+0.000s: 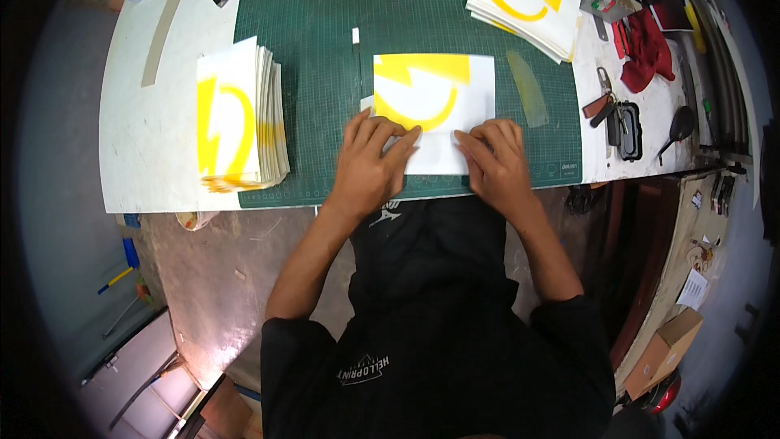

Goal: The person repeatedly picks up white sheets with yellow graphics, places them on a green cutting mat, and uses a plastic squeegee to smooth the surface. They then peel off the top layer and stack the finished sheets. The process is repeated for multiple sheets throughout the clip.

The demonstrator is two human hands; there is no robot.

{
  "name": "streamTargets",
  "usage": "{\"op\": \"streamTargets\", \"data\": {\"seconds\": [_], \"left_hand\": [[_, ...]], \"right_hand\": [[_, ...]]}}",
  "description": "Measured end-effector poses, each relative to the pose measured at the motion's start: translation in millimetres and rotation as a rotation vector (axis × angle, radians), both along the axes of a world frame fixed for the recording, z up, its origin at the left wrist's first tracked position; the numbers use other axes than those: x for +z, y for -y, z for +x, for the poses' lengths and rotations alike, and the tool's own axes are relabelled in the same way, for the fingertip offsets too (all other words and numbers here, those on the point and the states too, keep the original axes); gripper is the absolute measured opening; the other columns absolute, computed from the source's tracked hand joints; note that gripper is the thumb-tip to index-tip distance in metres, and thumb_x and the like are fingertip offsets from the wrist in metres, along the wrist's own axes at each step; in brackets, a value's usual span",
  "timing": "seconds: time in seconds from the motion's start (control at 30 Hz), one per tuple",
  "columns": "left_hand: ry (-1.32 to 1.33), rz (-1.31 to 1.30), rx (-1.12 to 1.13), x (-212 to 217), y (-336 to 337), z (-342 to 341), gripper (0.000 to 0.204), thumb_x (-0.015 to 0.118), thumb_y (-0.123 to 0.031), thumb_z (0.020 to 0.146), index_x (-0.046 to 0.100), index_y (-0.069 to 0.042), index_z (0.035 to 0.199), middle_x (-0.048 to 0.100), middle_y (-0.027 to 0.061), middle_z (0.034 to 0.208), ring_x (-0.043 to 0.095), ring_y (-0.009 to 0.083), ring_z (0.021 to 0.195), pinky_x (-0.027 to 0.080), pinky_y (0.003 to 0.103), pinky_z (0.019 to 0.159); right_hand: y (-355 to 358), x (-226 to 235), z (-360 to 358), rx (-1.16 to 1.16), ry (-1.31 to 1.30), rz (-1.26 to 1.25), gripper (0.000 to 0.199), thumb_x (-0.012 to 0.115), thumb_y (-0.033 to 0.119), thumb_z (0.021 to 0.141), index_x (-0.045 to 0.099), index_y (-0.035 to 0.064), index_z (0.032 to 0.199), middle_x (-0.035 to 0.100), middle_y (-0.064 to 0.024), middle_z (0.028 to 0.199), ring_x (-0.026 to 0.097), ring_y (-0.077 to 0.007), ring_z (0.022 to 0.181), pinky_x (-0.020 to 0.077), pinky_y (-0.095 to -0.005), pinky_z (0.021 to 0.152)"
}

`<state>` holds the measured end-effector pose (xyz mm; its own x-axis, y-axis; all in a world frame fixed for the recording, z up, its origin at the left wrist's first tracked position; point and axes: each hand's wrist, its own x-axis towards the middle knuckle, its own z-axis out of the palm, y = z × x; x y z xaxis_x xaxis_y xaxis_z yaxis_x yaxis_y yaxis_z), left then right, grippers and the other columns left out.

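Note:
A white printed sheet (439, 85) with a yellow graphic lies on the green cutting mat (325, 16) in front of me. My left hand (374, 154) is closed at the sheet's left side, thumb and fingertips pressed together on it just below the yellow curve. My right hand (497, 158) pinches the right side at about the same height. Between the hands, the sheet's lower part is plain white, with a crease or edge running across at the fingertips. A small pale piece (367, 103) shows beside the sheet's left edge, partly hidden by my left hand.
To the left stands a thick stack of yellow-printed folded sheets (229, 118); another pile (524, 0) lies far right. A translucent yellowish strip (528, 89) rests on the mat. Keys (601, 102), a black case (629, 132) and a red cloth (647, 50) lie along the right side.

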<state>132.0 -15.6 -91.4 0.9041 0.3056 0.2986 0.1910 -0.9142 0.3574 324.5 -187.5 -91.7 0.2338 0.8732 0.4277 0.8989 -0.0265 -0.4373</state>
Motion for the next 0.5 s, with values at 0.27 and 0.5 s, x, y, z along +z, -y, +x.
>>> {"op": "streamTargets", "data": {"seconds": [0.27,0.5], "left_hand": [[0.022,-0.056,0.014,-3.5,4.9,3.7,0.038,0.075,-0.017,0.095,0.072,-0.005,0.131,0.065,0.0124,0.145,0.054,0.0307,0.144,0.032,0.057,0.125],[0.053,-0.138,0.039,0.8,3.1,5.0,0.041,0.08,-0.015,0.091,0.074,-0.008,0.131,0.066,0.0115,0.147,0.054,0.031,0.145,0.034,0.056,0.125]], "right_hand": [[-23.1,30.7,27.1,-0.02,-0.035,0.101,0.034,0.084,0.009,0.086,0.075,0.0002,0.117,0.072,-0.0152,0.103,0.068,-0.0301,0.098,0.05,-0.0434,0.095],[-178.9,45.7,132.9,-0.476,-0.461,0.298,0.046,0.079,0.03,0.092,0.069,-0.0069,0.118,0.073,-0.0203,0.107,0.071,-0.0384,0.103,0.0568,-0.0478,0.09]]}}
